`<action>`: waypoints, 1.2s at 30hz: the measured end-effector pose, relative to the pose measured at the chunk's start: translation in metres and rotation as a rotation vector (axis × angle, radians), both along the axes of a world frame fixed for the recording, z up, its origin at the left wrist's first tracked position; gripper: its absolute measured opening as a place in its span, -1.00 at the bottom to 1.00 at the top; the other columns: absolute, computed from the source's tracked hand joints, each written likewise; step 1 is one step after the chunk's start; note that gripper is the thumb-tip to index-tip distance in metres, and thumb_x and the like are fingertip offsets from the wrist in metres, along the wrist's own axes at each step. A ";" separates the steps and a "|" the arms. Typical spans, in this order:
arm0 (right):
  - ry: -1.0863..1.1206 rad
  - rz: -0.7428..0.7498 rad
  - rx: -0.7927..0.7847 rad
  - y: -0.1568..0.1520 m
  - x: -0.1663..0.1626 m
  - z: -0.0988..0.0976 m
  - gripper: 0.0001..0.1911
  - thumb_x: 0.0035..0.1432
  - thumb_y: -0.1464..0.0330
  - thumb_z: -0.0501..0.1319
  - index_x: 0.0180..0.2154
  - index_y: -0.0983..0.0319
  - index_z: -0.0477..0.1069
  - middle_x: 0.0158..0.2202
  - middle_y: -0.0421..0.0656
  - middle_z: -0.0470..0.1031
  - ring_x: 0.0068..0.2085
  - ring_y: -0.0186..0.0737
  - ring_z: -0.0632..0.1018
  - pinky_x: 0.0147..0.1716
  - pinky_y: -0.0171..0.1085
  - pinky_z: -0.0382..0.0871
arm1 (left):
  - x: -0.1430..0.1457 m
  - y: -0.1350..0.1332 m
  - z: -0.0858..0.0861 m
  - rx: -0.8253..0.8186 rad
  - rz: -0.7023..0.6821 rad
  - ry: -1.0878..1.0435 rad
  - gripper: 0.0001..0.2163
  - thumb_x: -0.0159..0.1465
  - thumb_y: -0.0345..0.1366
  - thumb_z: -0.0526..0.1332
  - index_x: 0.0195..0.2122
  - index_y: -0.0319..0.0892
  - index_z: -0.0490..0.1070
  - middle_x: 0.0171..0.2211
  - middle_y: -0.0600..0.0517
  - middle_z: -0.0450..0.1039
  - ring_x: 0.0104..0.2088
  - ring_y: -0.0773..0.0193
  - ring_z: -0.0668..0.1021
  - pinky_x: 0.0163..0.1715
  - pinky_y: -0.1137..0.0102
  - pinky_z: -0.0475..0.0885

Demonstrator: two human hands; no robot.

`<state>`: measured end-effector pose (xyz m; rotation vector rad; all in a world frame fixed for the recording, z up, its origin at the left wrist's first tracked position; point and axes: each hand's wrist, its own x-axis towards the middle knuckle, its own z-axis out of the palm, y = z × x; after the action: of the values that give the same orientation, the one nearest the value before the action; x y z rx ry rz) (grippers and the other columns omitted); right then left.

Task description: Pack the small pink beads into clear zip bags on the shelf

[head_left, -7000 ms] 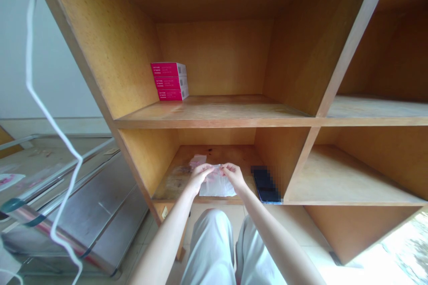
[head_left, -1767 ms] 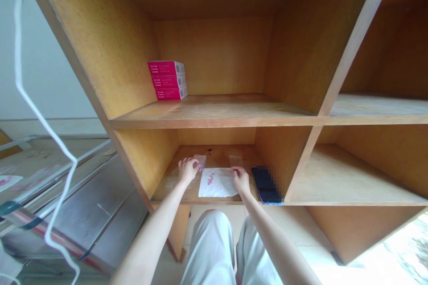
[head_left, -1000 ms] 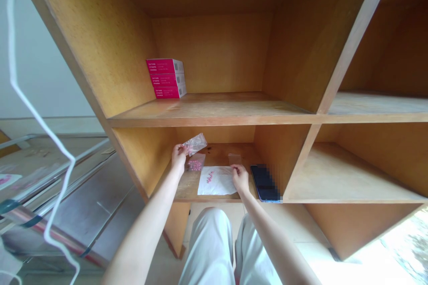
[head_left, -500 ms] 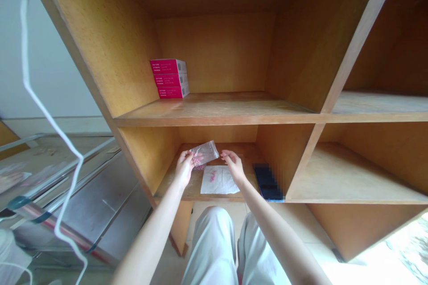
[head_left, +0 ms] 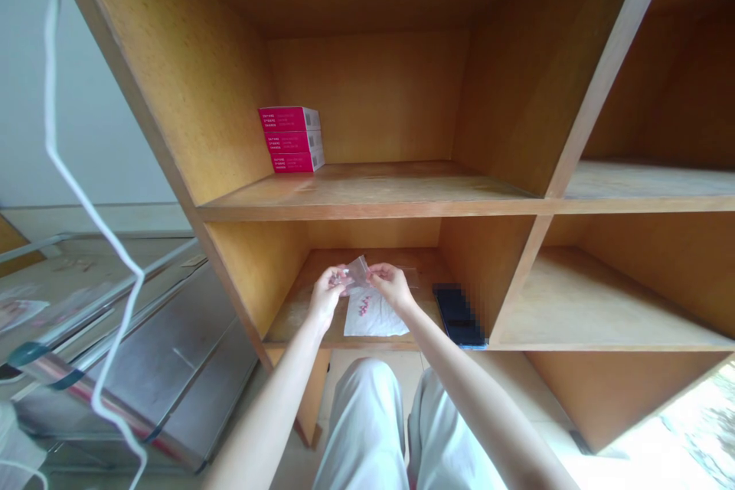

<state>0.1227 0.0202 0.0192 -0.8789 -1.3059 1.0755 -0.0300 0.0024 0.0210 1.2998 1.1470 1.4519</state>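
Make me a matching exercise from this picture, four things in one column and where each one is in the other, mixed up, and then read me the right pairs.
Things:
1. Pink boxes
2. Clear bag
3. Phone
4. White sheet

Places:
A. Held in the left hand and right hand
B. On the lower shelf, with pink spots showing on it
C. Stacked on the upper shelf
D. Far right of the lower shelf, near the divider

Pairs: 1-C, 2-A, 3-D, 4-B
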 end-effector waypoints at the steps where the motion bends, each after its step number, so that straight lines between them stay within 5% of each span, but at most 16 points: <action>1: -0.006 0.009 0.006 -0.002 -0.001 0.002 -0.85 -0.13 0.34 0.19 -0.43 0.27 0.40 -0.52 -0.17 0.46 -0.49 -0.29 0.47 -0.47 -0.33 0.35 | 0.001 0.000 0.000 0.009 0.000 0.057 -0.91 -0.03 -0.43 0.10 -0.45 -0.19 0.28 0.02 -0.06 0.26 -0.15 0.18 0.47 -0.41 0.41 0.39; 11: -0.126 0.058 0.128 -0.015 -0.006 0.013 -0.83 -0.06 0.31 0.19 -0.39 0.27 0.41 -0.42 -0.12 0.49 -0.44 -0.30 0.48 -0.42 -0.33 0.38 | 0.012 0.000 0.013 0.128 0.086 0.251 -0.84 0.04 -0.22 0.20 -0.52 -0.20 0.46 -0.07 -0.11 0.30 0.03 0.10 0.32 -0.09 0.31 0.30; 21: -0.226 0.061 0.180 -0.017 -0.005 0.013 -0.82 -0.02 0.31 0.16 -0.37 0.26 0.44 -0.41 -0.13 0.50 -0.42 -0.28 0.50 -0.42 -0.33 0.37 | 0.007 0.001 0.012 0.147 0.070 0.321 -0.85 0.08 -0.28 0.15 -0.51 -0.19 0.48 -0.04 -0.09 0.31 -0.01 0.16 0.36 -0.07 0.31 0.29; 36: -0.818 -0.217 0.350 -0.006 -0.002 0.014 -0.89 -0.14 0.49 0.12 -0.62 0.22 0.32 -0.53 -0.16 0.40 -0.51 -0.30 0.37 -0.53 -0.37 0.12 | 0.019 0.007 -0.008 0.181 0.202 0.453 -0.87 -0.02 -0.41 0.13 -0.69 -0.17 0.30 -0.19 -0.03 0.39 -0.08 0.16 0.40 -0.05 0.29 0.24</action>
<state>0.1208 0.0142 0.0332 -1.2069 -1.9332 0.2749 -0.0110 0.0098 0.0127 1.7411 1.5020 1.4728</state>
